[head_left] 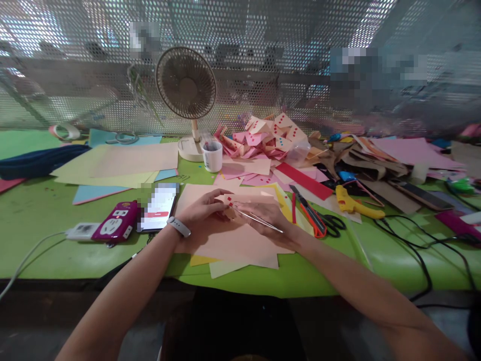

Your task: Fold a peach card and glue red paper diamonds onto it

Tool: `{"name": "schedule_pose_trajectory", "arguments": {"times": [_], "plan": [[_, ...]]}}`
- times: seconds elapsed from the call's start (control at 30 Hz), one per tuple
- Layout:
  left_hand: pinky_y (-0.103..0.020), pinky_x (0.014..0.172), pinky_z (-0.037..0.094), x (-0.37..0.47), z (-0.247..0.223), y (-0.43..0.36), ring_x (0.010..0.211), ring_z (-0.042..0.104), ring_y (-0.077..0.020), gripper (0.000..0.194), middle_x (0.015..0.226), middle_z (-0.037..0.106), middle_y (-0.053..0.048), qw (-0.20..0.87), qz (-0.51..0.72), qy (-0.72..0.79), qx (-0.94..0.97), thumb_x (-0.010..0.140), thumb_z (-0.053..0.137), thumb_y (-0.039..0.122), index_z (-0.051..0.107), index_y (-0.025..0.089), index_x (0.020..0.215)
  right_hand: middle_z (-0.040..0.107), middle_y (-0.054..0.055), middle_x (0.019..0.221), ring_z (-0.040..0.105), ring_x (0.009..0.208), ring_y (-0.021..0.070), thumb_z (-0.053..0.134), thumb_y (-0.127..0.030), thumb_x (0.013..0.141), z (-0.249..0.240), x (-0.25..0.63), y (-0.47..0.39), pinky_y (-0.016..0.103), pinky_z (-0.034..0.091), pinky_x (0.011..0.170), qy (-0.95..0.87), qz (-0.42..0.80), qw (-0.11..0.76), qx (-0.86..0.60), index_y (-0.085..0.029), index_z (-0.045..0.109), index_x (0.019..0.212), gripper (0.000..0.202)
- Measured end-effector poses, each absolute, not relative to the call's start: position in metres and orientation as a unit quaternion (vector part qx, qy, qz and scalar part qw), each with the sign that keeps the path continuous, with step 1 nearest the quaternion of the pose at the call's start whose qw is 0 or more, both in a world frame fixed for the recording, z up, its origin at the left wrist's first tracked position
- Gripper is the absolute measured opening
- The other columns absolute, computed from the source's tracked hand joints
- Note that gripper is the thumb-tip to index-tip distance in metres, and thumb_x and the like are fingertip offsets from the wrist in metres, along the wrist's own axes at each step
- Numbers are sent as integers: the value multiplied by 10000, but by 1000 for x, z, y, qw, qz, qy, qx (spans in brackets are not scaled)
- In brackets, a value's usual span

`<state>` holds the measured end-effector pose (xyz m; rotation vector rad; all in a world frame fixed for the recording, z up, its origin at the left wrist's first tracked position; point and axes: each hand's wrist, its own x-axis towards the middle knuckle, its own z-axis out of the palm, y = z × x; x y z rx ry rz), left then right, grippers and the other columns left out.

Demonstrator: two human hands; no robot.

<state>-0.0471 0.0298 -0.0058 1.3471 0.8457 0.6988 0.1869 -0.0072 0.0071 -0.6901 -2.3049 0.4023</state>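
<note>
My right hand [266, 214] is closed around a pair of slim metal tweezers [261, 220], their tips pointing left toward my other hand. Between the hands is a small pale paper piece [230, 201] with red squares on it. My left hand [205, 206], with a watch on the wrist, has its fingers bent at that piece and seems to pinch it; the fingertips are partly hidden. Both hands rest over a stack of peach and yellow paper sheets [229, 240] on the green tabletop [323, 271].
A phone [160, 203] and a magenta power strip [115, 221] lie left. Behind stand a white cup [212, 156] and a fan [187, 82], beside a heap of dotted paper pieces [259, 135]. To the right are a utility knife [308, 210], scissors [332, 224] and a yellow glue gun [355, 204].
</note>
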Motion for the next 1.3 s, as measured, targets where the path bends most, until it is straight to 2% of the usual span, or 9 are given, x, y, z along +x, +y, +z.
{"name": "schedule_pose_trajectory", "arguments": {"times": [0.17, 0.43, 0.87, 1.3], "plan": [[-312, 672, 564, -45, -2, 27, 647, 662, -148, 417, 791, 681, -30, 652, 318, 380, 573, 827, 653, 325, 530, 183, 1200, 698, 40, 1179, 670, 1079, 180, 483, -285, 964, 2, 188, -5, 341, 570, 943, -891, 133, 355, -250, -250, 598, 1269, 328], [-335, 692, 556, -45, -3, 28, 666, 679, -166, 449, 784, 694, -40, 650, 310, 374, 584, 823, 657, 297, 511, 174, 1230, 669, -7, 1219, 652, 1108, 234, 502, -273, 946, -4, 193, -2, 392, 567, 961, -866, 172, 368, -290, -373, 586, 1286, 364], [-342, 699, 559, -46, -5, 29, 675, 699, -186, 480, 783, 714, -61, 645, 299, 385, 589, 831, 651, 301, 488, 163, 1261, 695, -19, 1164, 658, 1097, 241, 518, -332, 936, 3, 187, -4, 401, 566, 963, -844, 237, 374, -303, -393, 648, 1206, 305], [-345, 680, 571, -44, -7, 29, 670, 678, -173, 375, 788, 684, -47, 645, 308, 377, 589, 809, 692, 368, 528, 170, 1081, 661, -53, 1223, 656, 1099, 225, 520, -318, 947, 0, 189, -3, 400, 584, 945, -858, 221, 376, -270, -432, 562, 1292, 366]]}}
